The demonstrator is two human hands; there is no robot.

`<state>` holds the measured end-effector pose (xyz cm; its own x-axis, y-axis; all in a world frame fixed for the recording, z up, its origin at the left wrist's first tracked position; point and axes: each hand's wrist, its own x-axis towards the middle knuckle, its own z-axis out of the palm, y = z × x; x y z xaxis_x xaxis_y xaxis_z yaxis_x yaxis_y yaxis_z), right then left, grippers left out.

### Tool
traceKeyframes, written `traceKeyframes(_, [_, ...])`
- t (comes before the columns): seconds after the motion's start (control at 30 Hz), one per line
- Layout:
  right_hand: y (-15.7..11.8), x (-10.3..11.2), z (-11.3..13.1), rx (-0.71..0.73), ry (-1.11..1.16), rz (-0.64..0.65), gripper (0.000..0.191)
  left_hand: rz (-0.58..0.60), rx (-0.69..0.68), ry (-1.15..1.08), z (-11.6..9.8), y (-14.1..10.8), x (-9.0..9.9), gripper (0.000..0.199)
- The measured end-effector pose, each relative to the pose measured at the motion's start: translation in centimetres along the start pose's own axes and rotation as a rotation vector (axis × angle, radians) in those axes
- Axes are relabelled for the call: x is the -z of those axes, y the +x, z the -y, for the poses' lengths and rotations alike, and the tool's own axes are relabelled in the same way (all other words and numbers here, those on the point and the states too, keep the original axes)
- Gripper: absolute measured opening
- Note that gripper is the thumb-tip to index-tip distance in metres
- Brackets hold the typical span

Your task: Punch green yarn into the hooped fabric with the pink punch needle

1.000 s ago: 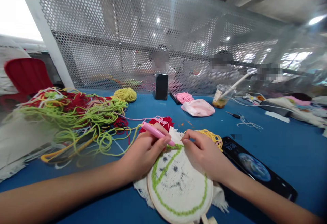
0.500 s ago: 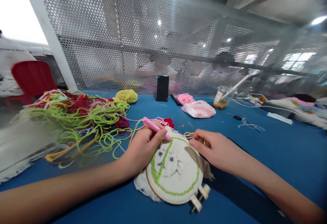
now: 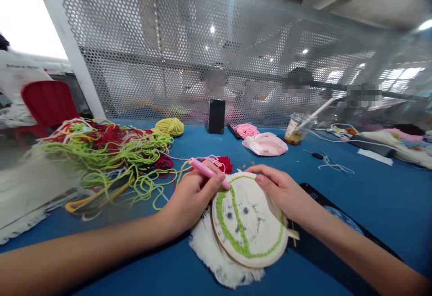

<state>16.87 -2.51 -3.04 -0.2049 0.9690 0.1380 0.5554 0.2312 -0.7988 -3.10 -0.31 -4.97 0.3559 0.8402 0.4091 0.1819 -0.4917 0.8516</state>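
- Pink punch needle (image 3: 206, 173) held firmly between thumb and fingers of the left hand (image 3: 192, 199), its tip at the green yarn stitching (image 3: 220, 210)
- Wooden embroidery hoop (image 3: 249, 219) with frayed white cloth (image 3: 216, 260) sits on a blue table (image 3: 371, 197) under the right hand (image 3: 283, 192), fingers (image 3: 266, 175) curved over the rim; any grip cannot be told
- Tangled green and red yarn (image 3: 108, 152) lies left of the hands
- Black phone (image 3: 313, 195) just beside the hoop's right edge

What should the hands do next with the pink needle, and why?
Probably push the pink punch needle down into the cloth once more, since its tip sits by the green stitches and the right hand is steadying the wooden hoop.
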Motion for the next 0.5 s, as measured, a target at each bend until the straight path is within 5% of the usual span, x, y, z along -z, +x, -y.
traceKeyframes(0.13, [0.0,0.7,0.2,0.088,-0.052,0.244,0.028,0.145,0.046,0.007,-0.2,-0.4,0.1,0.029])
traceKeyframes(0.33, [-0.5,1.6,0.0,0.057,-0.556,0.040,0.030,0.144,0.050,0.002,-0.2,-0.4,0.0,0.033])
traceKeyframes(0.5, [-1.6,3.0,-0.1,-0.068,-0.756,0.246,0.037,0.127,0.097,-0.009,0.2,-0.4,0.0,0.031])
